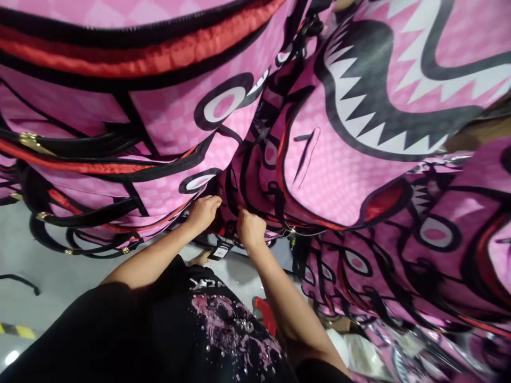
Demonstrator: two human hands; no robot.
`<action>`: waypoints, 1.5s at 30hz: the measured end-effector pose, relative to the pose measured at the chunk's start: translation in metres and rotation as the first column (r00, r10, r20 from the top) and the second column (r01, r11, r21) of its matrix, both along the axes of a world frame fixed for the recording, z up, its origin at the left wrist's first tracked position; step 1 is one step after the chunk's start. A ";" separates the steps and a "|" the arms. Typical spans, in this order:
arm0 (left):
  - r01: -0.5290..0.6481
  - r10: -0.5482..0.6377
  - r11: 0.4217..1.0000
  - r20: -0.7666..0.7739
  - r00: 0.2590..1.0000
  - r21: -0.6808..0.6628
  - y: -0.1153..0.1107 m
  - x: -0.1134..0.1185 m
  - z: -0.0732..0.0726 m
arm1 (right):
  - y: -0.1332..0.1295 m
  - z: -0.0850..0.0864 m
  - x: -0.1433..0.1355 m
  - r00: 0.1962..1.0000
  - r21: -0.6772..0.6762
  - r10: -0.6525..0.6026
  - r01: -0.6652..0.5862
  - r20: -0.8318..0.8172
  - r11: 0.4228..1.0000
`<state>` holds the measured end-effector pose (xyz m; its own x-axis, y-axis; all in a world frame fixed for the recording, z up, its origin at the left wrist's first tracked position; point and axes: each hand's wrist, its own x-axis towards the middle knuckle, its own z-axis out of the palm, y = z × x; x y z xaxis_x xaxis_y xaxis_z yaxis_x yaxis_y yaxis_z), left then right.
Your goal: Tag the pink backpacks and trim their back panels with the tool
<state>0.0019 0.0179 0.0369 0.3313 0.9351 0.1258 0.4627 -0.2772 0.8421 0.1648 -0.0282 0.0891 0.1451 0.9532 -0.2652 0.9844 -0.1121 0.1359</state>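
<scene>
My left hand (205,211) is closed, its thumb and fingers pressed together beside the lower edge of a stack of pink checked bags (167,114). What it grips is hidden in shadow. Just to its right, my right hand (251,230) is curled shut against a darker pink bag (229,205). I cannot make out what lies within its fingers. Below and between the hands hangs a black tag (221,250) with a white label. A large pink bag (315,175) with a printed shark mouth lies right of my right hand.
More pink bags (359,260) with printed eyes stand in a row at the right. Black handles (88,213) with gold fittings stick out at the left. A black strap (19,279) lies on the grey floor (75,287), near yellow-and-black tape (18,331). Plastic-wrapped items sit at lower right.
</scene>
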 end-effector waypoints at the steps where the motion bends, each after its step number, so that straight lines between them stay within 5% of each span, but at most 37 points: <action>1: 0.032 -0.032 0.999 -0.004 0.999 0.000 0.001 0.001 0.001 | -0.003 0.001 0.007 0.999 0.037 0.011 -0.010 -0.037 0.999; 8: 0.225 -0.224 0.974 -0.057 0.973 0.008 0.008 0.017 0.019 | -0.027 0.003 0.040 0.975 0.313 0.105 -0.039 -0.198 0.949; 14: 0.381 -0.383 0.924 -0.102 0.918 -0.038 0.015 0.045 0.031 | -0.031 0.002 0.043 0.960 0.417 0.114 0.003 -0.254 0.909; 19: 0.430 -0.443 0.894 -0.116 0.889 -0.126 0.023 0.058 0.028 | -0.034 -0.003 0.035 0.921 0.307 0.003 0.127 -0.389 0.943; 24: 0.429 -0.452 0.888 -0.151 0.879 -0.165 0.019 0.041 0.034 | -0.047 0.001 0.023 0.878 0.273 -0.166 0.311 -0.448 0.910; 31: 0.506 -0.517 0.856 -0.212 0.829 -0.112 -0.005 0.005 0.039 | -0.051 0.006 0.018 0.642 0.037 -0.340 0.499 -0.687 0.866; 34: 0.556 -0.566 0.824 -0.189 0.803 -0.108 -0.007 -0.002 0.033 | -0.046 0.004 0.022 0.475 -0.084 -0.364 0.513 -0.801 0.854; 37: 0.498 -0.502 0.865 -0.157 0.851 -0.069 -0.011 0.000 0.017 | -0.048 0.002 0.023 0.375 -0.101 -0.356 0.554 -0.856 0.827; 41: 0.384 -0.388 0.921 -0.061 0.919 -0.069 -0.017 0.005 -0.009 | -0.054 -0.001 0.018 0.380 0.017 -0.275 0.611 -0.883 0.791; 45: 0.368 -0.354 0.923 0.126 0.927 -0.113 -0.010 0.002 -0.018 | -0.051 -0.002 0.018 0.363 0.068 -0.168 0.556 -0.916 0.828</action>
<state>0.0036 0.0077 0.0191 0.6413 0.7649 0.0604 0.2623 -0.2925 0.9196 0.1824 -0.0791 0.0875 0.3845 0.9069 -0.1725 0.3968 -0.3311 -0.8561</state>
